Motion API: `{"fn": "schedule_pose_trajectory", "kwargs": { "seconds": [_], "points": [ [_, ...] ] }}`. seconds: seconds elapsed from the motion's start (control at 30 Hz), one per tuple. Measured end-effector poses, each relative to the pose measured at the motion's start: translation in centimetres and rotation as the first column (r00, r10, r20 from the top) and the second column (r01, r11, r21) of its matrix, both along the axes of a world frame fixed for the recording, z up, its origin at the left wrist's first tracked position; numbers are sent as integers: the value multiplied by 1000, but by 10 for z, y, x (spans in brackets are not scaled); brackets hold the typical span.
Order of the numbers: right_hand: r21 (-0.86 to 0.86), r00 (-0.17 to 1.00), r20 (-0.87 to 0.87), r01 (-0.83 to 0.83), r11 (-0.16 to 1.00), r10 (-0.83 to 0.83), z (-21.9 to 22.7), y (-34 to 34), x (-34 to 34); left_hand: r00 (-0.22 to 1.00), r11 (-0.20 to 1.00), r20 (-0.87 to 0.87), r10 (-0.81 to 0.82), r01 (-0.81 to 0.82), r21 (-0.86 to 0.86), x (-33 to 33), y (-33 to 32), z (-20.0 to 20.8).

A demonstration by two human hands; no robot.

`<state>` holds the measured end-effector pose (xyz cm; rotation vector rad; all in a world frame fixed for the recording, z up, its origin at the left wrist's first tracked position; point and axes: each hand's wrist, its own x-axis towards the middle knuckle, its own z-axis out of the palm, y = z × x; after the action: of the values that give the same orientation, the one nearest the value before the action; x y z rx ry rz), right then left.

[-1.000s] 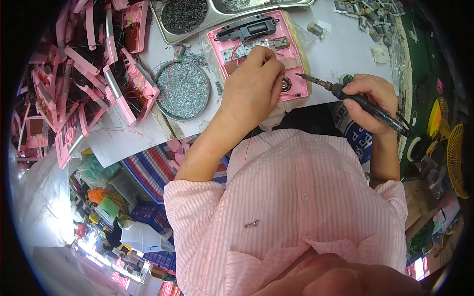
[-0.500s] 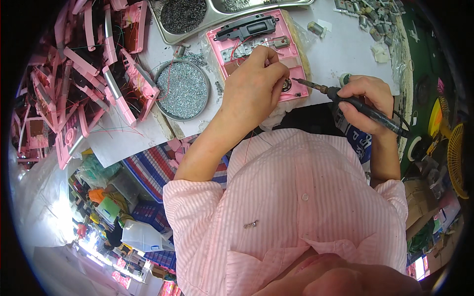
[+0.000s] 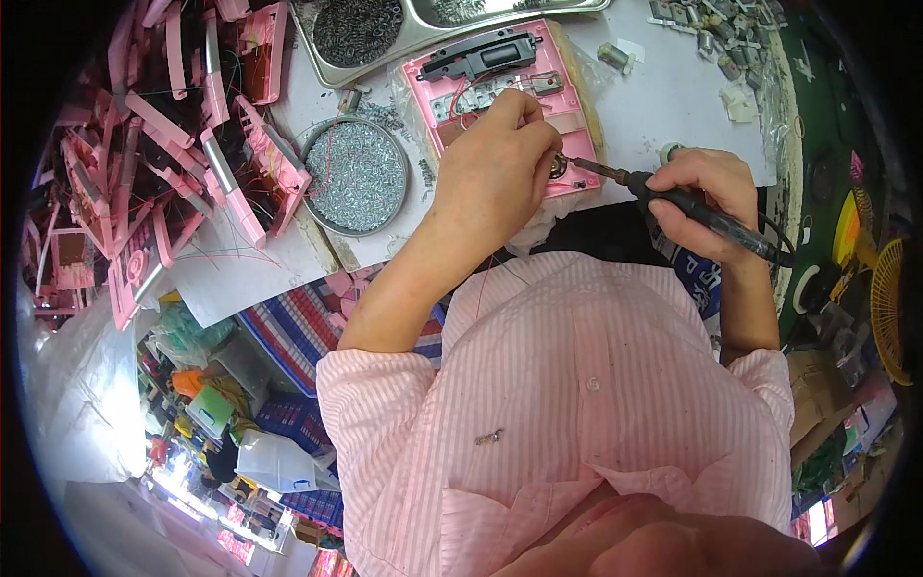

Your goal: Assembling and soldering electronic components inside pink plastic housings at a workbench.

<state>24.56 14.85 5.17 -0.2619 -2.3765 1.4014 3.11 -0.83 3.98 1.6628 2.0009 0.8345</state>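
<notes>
A pink plastic housing (image 3: 574, 91) lies on a pad in front of me, fitted with a black plastic part (image 3: 481, 56), a small motor (image 3: 547, 83) and red wires. My right hand (image 3: 710, 197) grips a soldering iron (image 3: 707, 213) by its black handle. The iron's tip points left, close to a small round dark part (image 3: 558, 167) in the housing's near right corner. Over the near half of the housing, my left hand (image 3: 500, 168) is closed with its fingertips pinched beside that part. Whatever the pinch holds is hidden behind the fingers.
Left of the housing stands a round dish (image 3: 356, 178) of small metal screws. Behind it sits a metal tray (image 3: 413, 24) with dark small parts. Pink housings with wires (image 3: 192, 144) are heaped at far left. Several small motors (image 3: 726, 43) lie at the back right.
The soldering iron has shifted slightly left with my right hand, bringing its tip nearer the round part and my left fingertips. My left hand has hardly moved.
</notes>
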Motion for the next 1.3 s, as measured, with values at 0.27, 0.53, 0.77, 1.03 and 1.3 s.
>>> {"fn": "schedule_pose_trajectory", "kwargs": {
  "seconds": [0.27,0.53,0.77,1.03,1.3],
  "points": [
    [-157,773,-60,617,771,-631,17,26,106,1000,1000,23,-14,14,0,-3,1,4],
    [-123,137,-238,978,170,-961,65,59,239,999,998,17,-41,40,37,0,4,4],
    [62,10,-282,998,-7,-959,43,87,272,997,998,72,-3,7,-60,8,9,8],
    [-765,254,129,640,67,-959,-12,84,240,988,997,152,23,-33,63,-1,-14,11],
    [416,974,42,184,891,-221,3,-30,14,953,911,200,227,-280,302,-26,-32,3]
  ]
}}
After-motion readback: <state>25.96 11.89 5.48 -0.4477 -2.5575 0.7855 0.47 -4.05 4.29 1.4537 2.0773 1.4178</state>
